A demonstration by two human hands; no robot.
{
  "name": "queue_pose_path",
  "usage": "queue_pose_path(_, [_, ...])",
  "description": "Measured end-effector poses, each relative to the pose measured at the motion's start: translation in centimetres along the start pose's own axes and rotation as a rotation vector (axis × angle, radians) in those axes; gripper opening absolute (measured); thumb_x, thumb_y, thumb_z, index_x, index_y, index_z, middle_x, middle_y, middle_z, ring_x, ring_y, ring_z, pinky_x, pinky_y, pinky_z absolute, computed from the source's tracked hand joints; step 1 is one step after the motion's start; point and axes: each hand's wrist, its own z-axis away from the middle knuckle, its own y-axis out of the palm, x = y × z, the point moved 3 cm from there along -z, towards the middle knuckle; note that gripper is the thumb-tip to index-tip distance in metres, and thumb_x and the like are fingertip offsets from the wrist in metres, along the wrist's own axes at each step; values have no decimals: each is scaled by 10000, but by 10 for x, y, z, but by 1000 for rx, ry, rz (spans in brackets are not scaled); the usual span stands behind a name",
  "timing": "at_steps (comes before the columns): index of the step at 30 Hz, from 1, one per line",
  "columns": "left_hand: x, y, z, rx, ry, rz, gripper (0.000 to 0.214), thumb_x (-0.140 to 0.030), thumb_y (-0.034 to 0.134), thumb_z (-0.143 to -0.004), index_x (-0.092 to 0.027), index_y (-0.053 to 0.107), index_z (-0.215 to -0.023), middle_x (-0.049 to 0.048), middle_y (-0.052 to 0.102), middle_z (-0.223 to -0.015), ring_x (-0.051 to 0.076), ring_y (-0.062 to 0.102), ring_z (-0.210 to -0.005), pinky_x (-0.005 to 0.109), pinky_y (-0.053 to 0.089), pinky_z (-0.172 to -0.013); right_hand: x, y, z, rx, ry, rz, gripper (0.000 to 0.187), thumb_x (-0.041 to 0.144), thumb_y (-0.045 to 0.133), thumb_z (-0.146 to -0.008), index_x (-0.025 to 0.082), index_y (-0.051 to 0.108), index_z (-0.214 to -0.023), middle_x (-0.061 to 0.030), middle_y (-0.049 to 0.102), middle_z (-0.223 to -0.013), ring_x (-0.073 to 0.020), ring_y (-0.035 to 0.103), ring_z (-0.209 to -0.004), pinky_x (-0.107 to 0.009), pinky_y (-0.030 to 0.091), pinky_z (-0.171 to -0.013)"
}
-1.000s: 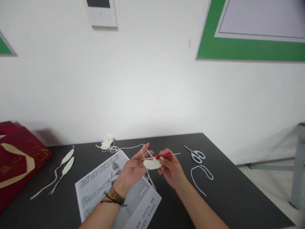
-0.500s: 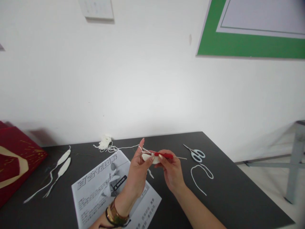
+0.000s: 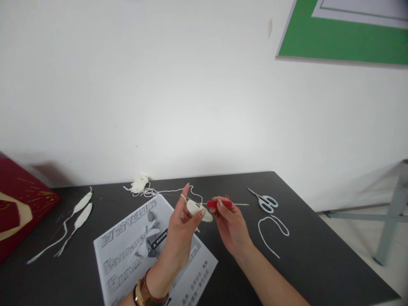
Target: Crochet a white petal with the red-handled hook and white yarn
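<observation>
Between thumb and fingers my left hand (image 3: 182,229) pinches a white crocheted petal (image 3: 195,208), its index finger raised with white yarn (image 3: 165,191) looped over it. That yarn runs back to a loose white heap (image 3: 139,182) near the wall. My right hand (image 3: 232,225) is closed around the red handle of a crochet hook (image 3: 219,204). A thin metal shaft sticks out to the right of the handle. The hook's left end reaches to the petal's edge; whether it sits in a stitch I cannot tell.
A printed sheet (image 3: 127,255) lies under my left forearm. Two finished-looking white petals (image 3: 83,216) with yarn tails rest at the left, near a red bag (image 3: 19,208). Scissors (image 3: 266,203) and a cut piece of yarn (image 3: 260,229) lie to the right on the black table (image 3: 306,255).
My right hand has turned and drawn slightly away from the left, with the crochet hook. More of the petal shows, tilted downward to the right. The yarn now hangs in a looser loop.
</observation>
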Motion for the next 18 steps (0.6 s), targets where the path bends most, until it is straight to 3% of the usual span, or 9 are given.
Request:
queue_pose_path(5, [1, 1, 4, -38, -12, 62, 741, -168, 700, -722, -332, 372, -1366, -49, 600, -772, 76, 549, -695, 192, 436, -712, 5, 7, 6, 84, -93, 172, 76, 218, 699, -753, 202, 711, -826, -8, 700, -796, -124, 604, -732, -235, 461, -701])
queue_pose_path(11, [2, 0, 8, -126, -8, 119, 733, -140, 717, -692, -312, 416, -1338, -53, 631, -738, 74, 579, -670, 191, 455, -699, 2, 10, 7, 142, -35, 215, 128, 189, 744, -695, 213, 704, -813, -4, 696, -818, -135, 616, -736, -240, 495, -670])
queue_pose_path(18, [3, -2, 9, -160, -23, 194, 729, -110, 737, -663, -256, 451, -1317, -68, 625, -662, 72, 606, -632, 204, 498, -693, 6, 6, 5, 110, -87, 359, 94, 189, 744, -690, 207, 725, -780, -15, 673, -778, -154, 612, -706, -272, 521, -636])
